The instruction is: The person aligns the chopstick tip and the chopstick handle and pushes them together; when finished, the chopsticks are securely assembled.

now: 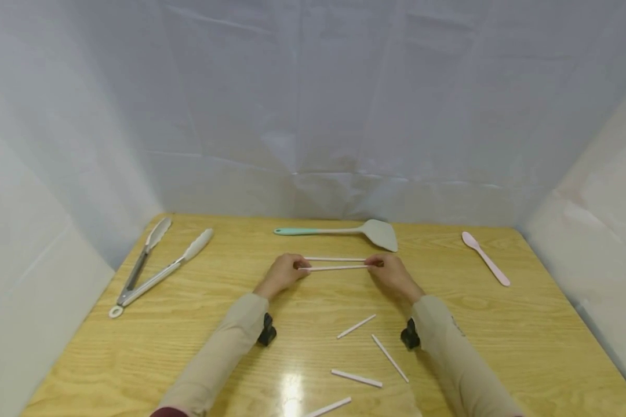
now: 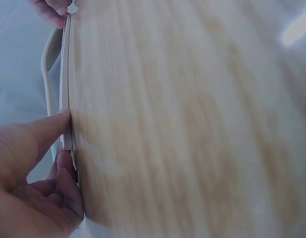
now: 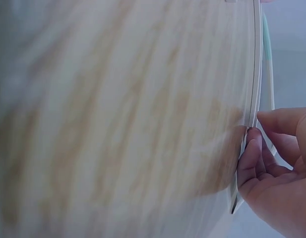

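Observation:
In the head view, two thin pale pink sticks run side by side between the hands: a nearer stick (image 1: 339, 267) and a farther stick (image 1: 335, 259). My left hand (image 1: 286, 272) pinches the left end of the nearer stick between thumb and fingers, also seen with the left hand (image 2: 38, 178) in the left wrist view. At the right end, my right hand (image 1: 392, 274) pinches the same stick. The farther stick's ends pass close to both hands; whether the fingers touch it I cannot tell. Just behind lies a spatula (image 1: 379, 234) with a mint handle.
Several shorter pale sticks (image 1: 357, 379) lie scattered on the wooden table (image 1: 527, 359) between the forearms. Spread-open tongs (image 1: 153, 284) lie at the left, a pink spoon (image 1: 486, 259) at the right. Pale sheeting (image 1: 339, 116) hangs behind the table.

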The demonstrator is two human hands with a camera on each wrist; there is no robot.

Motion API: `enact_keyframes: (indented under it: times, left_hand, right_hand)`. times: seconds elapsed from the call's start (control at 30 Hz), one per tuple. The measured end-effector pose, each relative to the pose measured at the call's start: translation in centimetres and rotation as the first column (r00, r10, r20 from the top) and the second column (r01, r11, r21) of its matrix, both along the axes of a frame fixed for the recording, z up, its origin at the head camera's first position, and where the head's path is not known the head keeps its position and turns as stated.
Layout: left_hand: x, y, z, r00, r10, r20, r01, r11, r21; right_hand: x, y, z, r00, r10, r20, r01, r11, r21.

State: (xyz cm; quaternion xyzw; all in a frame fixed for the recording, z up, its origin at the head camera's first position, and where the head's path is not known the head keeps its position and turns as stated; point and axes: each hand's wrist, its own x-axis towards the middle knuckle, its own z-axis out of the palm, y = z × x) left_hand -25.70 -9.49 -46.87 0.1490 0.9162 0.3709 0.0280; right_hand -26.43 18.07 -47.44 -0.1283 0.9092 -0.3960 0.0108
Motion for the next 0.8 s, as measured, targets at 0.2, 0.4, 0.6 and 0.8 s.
enact_keyframes:
  times: [0.2, 0.4, 0.6, 0.8]
  left_hand:
    - [-0.03, 0.03, -0.16, 1.000, -0.001, 0.003, 0.000, 1.000, 0.012]
    - [-0.06, -0.05, -0.29, 1.000, -0.002, 0.019, 0.001, 0.999, 0.039]
    - [-0.06, -0.30, -0.27, 1.000, -0.011, 0.026, 0.009, 0.998, 0.064]
    - [-0.11, -0.39, -0.03, 0.999, -0.021, 0.042, 0.017, 0.996, 0.090]
  right_hand:
    - [0.10, -0.03, 0.01, 1.000, -0.008, 0.012, 0.008, 1.000, 0.004]
    - [0.28, -0.08, 0.17, 0.999, -0.019, 0.035, 0.019, 1.000, -0.006]
    - [0.41, -0.03, 0.34, 0.997, -0.026, 0.074, 0.029, 0.999, -0.037]
    - [0.41, 0.18, 0.46, 0.995, -0.022, 0.099, 0.030, 0.997, -0.077]
